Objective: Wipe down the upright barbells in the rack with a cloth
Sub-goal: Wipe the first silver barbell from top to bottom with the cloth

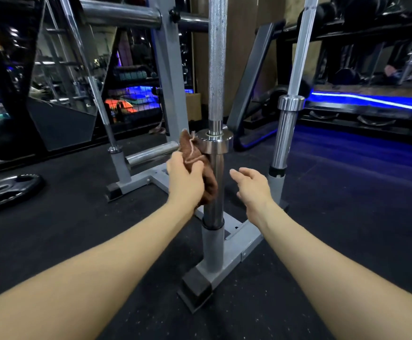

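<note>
My left fingers curl round a bunched brown cloth, thumb over the top, and press it against the left side of the middle barbell, just under its shiny collar. My left hand reaches forward on a nearly straight arm, wrist level. My right hand hovers to the right of the same bar, apart from it, fingers loosely spread and slightly bent, holding nothing, palm turned toward the bar. The barbell stands upright in a grey sleeve of the rack, which sits on dark rubber floor. A second barbell stands to the right, a third leans far left. A black weight plate lies flat on the left.
</note>
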The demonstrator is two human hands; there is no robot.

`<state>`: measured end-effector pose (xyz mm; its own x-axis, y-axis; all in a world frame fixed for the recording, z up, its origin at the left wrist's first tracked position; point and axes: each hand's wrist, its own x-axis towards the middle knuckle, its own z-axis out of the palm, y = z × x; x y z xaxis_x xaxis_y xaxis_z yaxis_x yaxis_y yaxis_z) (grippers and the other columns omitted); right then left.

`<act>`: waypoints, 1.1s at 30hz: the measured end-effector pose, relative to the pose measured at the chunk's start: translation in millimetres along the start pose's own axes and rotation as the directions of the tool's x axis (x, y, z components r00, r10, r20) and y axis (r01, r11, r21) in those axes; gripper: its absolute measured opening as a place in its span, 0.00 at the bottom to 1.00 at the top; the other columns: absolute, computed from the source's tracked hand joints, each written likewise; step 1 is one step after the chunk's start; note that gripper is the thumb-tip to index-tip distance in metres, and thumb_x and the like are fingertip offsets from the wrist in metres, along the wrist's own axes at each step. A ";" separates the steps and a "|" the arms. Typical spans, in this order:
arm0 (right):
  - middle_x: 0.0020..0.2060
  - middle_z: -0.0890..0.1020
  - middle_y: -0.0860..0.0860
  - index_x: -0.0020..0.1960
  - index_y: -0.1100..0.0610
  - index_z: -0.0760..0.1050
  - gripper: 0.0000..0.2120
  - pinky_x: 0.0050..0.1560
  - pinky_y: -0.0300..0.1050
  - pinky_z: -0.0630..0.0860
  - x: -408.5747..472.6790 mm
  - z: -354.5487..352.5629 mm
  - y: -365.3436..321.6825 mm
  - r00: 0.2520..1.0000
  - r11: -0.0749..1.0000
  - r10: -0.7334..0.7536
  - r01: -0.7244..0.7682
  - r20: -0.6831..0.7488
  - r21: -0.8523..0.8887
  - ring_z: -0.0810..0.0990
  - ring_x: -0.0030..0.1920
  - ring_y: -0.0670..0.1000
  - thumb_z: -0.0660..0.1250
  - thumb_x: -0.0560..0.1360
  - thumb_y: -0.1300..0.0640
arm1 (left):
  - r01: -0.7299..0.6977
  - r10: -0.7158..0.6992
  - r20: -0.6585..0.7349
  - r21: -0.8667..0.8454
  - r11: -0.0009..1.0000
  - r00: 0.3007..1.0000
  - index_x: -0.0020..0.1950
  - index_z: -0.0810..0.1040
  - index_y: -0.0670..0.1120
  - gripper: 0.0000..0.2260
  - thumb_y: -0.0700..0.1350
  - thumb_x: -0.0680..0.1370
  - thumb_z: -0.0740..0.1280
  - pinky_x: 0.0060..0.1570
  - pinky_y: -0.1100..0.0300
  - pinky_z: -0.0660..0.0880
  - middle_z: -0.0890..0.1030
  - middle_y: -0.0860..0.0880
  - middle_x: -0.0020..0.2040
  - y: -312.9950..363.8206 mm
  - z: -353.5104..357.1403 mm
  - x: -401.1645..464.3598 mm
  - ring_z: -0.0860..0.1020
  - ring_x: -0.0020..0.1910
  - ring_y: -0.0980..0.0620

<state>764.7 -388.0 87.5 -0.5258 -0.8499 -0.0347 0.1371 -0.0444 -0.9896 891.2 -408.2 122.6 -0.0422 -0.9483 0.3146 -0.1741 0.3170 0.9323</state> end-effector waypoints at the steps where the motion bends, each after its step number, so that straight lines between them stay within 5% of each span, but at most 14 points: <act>1: 0.62 0.74 0.52 0.68 0.56 0.69 0.21 0.64 0.48 0.70 0.7 1.4 -2.4 1.000 1.000 -0.007 0.007 0.006 0.009 0.72 0.58 0.49 0.66 0.77 0.53 | 0.024 -0.024 0.003 -0.026 0.999 1.000 0.55 0.65 0.48 0.05 0.46 0.81 0.58 0.40 0.66 0.71 0.72 0.46 0.57 0.5 10.6 -2.9 0.75 0.45 0.56; 5: 0.59 0.76 0.51 0.67 0.55 0.70 0.18 0.66 0.51 0.71 6.8 2.5 -8.7 1.000 0.999 -0.017 0.016 0.011 0.035 0.74 0.58 0.49 0.65 0.78 0.55 | 0.071 -0.066 0.033 -0.178 0.982 0.997 0.74 0.53 0.55 0.21 0.55 0.82 0.53 0.65 0.50 0.67 0.70 0.49 0.68 -10.4 22.2 -5.7 0.71 0.65 0.49; 7: 0.59 0.76 0.51 0.67 0.55 0.71 0.18 0.66 0.51 0.71 10.9 3.7 -14.9 0.999 0.999 -0.035 0.034 0.039 0.042 0.74 0.58 0.49 0.64 0.78 0.57 | 0.030 -0.012 0.101 -0.178 0.984 0.995 0.77 0.47 0.59 0.25 0.54 0.82 0.53 0.69 0.51 0.65 0.62 0.49 0.74 -15.8 18.8 -2.8 0.67 0.69 0.52; 10: 0.59 0.78 0.52 0.67 0.55 0.72 0.17 0.67 0.50 0.70 17.8 8.0 -33.8 0.989 0.993 -0.112 0.107 0.092 0.055 0.75 0.59 0.49 0.63 0.79 0.58 | -0.078 0.079 0.078 -0.017 0.997 0.994 0.77 0.56 0.51 0.24 0.50 0.81 0.57 0.62 0.70 0.65 0.61 0.47 0.72 -14.9 18.1 3.5 0.67 0.63 0.62; 13: 0.54 0.82 0.49 0.55 0.49 0.79 0.10 0.64 0.50 0.71 24.0 11.8 -52.4 0.967 0.980 -0.196 0.188 0.161 0.064 0.78 0.57 0.49 0.61 0.79 0.52 | -0.048 0.049 0.010 -0.028 0.998 0.999 0.76 0.60 0.52 0.25 0.51 0.80 0.61 0.66 0.58 0.68 0.71 0.50 0.68 -13.8 22.9 7.0 0.71 0.64 0.56; 17: 0.43 0.82 0.47 0.39 0.46 0.80 0.14 0.60 0.53 0.73 28.1 12.1 -49.9 0.948 0.970 -0.242 0.235 0.206 0.058 0.77 0.49 0.47 0.60 0.79 0.48 | -0.049 0.062 -0.110 0.122 0.991 0.992 0.61 0.76 0.50 0.12 0.50 0.78 0.65 0.54 0.62 0.71 0.77 0.51 0.54 -16.3 34.7 -1.0 0.75 0.53 0.55; 19: 0.47 0.82 0.47 0.43 0.47 0.80 0.12 0.64 0.56 0.72 28.2 12.9 -43.2 0.944 0.967 -0.256 0.248 0.210 0.066 0.77 0.52 0.46 0.60 0.78 0.46 | -0.053 0.075 -0.128 0.169 0.984 0.989 0.58 0.77 0.49 0.11 0.50 0.78 0.66 0.47 0.65 0.68 0.75 0.49 0.52 -17.8 36.4 0.2 0.74 0.50 0.55; 23: 0.64 0.77 0.47 0.67 0.48 0.73 0.20 0.70 0.54 0.68 20.1 14.9 -39.0 0.953 0.970 -0.240 0.229 0.187 0.080 0.73 0.66 0.46 0.60 0.77 0.45 | 0.024 0.002 -0.081 0.312 0.950 0.997 0.54 0.78 0.49 0.10 0.53 0.77 0.65 0.43 0.59 0.68 0.75 0.47 0.49 -29.7 32.3 -5.8 0.75 0.48 0.50; 27: 0.61 0.79 0.47 0.65 0.50 0.76 0.18 0.68 0.53 0.70 20.4 11.9 -39.4 0.944 0.965 -0.263 0.259 0.198 0.048 0.75 0.64 0.46 0.58 0.79 0.46 | -0.019 0.052 -0.115 0.277 0.961 0.992 0.53 0.74 0.46 0.11 0.53 0.79 0.62 0.45 0.59 0.69 0.70 0.48 0.49 -11.1 37.5 0.8 0.73 0.47 0.51; 31: 0.53 0.83 0.44 0.53 0.43 0.80 0.11 0.65 0.52 0.73 20.1 8.3 -35.0 0.955 0.974 -0.227 0.220 0.191 0.059 0.79 0.58 0.45 0.59 0.81 0.49 | -0.036 0.071 -0.093 0.336 0.941 0.993 0.54 0.74 0.47 0.10 0.52 0.79 0.64 0.44 0.61 0.66 0.66 0.50 0.48 -12.1 40.3 1.3 0.71 0.44 0.54; 33: 0.51 0.83 0.51 0.49 0.48 0.81 0.13 0.63 0.56 0.74 18.4 7.3 -27.4 0.964 0.983 -0.186 0.182 0.189 0.040 0.79 0.57 0.52 0.58 0.81 0.50 | 0.016 0.016 -0.086 0.357 0.934 0.996 0.55 0.75 0.49 0.10 0.52 0.78 0.65 0.45 0.60 0.68 0.66 0.51 0.47 -28.1 41.4 -8.2 0.71 0.44 0.53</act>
<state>757.5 -406.2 115.0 -0.3743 -0.9103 0.1769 0.0725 -0.2190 -0.9730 855.7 -410.0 86.4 0.0397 -0.9384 0.3433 -0.5144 0.2753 0.8122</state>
